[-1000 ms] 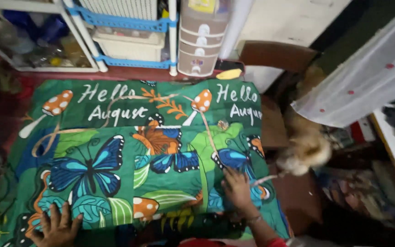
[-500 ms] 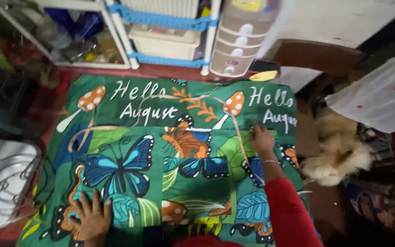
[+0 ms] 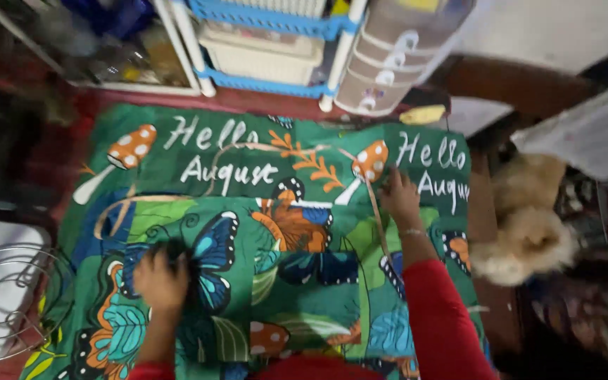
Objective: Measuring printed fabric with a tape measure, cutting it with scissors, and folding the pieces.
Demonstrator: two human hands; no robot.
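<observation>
A green printed cloth with butterflies, mushrooms and white lettering lies spread flat below me. My left hand presses on a blue butterfly at the cloth's lower left, fingers bent on the fabric. My right hand lies flat with fingers apart near the orange mushroom at the upper right, its red sleeve running down to the frame's bottom. A thin tan tape runs over the cloth beside the right hand.
A white and blue shelf rack and a beige drawer tower stand past the cloth's far edge. A fluffy cream dog lies right of the cloth. A wire rack on something white sits at the left.
Both hands have slid forward over the cloth, away from me, the left from the lower edge onto the blue butterfly, the right up toward the mushroom. The view shifted left.
</observation>
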